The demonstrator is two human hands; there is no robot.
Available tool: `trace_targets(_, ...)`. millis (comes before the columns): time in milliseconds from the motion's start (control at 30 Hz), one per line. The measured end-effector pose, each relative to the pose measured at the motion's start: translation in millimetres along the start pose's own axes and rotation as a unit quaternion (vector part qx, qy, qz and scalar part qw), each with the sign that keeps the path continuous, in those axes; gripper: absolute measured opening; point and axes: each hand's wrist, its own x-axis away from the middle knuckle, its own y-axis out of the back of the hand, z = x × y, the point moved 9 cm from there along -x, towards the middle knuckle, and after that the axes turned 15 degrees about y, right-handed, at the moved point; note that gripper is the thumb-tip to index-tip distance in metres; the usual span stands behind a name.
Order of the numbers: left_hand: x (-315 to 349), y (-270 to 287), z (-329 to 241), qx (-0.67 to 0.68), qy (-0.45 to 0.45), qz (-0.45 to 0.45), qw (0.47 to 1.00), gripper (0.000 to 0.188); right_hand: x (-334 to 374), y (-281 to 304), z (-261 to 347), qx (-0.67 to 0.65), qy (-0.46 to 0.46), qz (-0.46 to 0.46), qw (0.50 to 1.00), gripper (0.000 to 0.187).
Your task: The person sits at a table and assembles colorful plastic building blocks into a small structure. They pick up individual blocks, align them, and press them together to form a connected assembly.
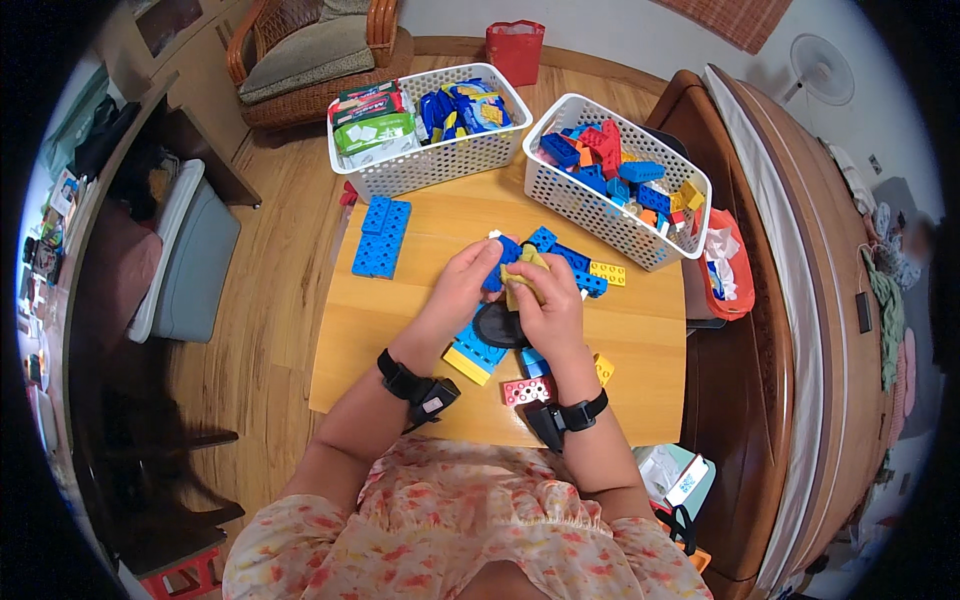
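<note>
Above the middle of the wooden table (345,340), my left hand (462,285) is closed round a dark blue toy building brick (503,262). My right hand (553,305) pinches a crumpled yellow cloth (530,268) against that brick; the fingers hide part of both. Below the hands lies a black oval piece (502,327), partly covering light blue bricks (478,345) with a yellow edge. Closer to me are a red-and-white brick (527,392) and a yellow brick (603,369). Just beyond my right hand lie more blue bricks (572,260) and a yellow studded brick (608,274).
A blue studded plate (380,240) lies at the table's left. At the back stand a white basket (440,165) of packets and another white basket (600,215) heaped with bricks. A red bag (735,265) hangs at the right, beside a brown bed frame (740,380).
</note>
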Motion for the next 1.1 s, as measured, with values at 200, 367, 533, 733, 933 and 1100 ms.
trace_targets(200,-7,8,7,0.012,-0.001,0.017,1.000,0.042,2,0,-7,0.039,-0.026,0.015,0.999,0.022)
trace_targets(367,-3,9,2,0.018,-0.016,-0.034,0.999,0.042,-3,1,5,0.023,0.007,0.004,1.000,0.022)
trace_targets(533,5,5,-8,0.012,-0.029,-0.026,0.999,0.041,-1,-8,3,0.031,0.010,0.037,0.999,0.021)
trace_targets(733,14,-1,-21,-0.006,-0.045,-0.042,0.998,0.038,0,11,-13,0.030,-0.059,-0.019,0.998,0.018)
trace_targets(933,8,-7,-11,-0.191,-0.078,-0.050,0.977,0.040,-3,11,0,-0.019,-0.045,-0.071,0.996,0.018)
trace_targets(1100,11,4,-21,-0.162,-0.133,-0.105,0.972,0.046,0,-18,16,-0.034,0.003,0.069,0.997,0.021)
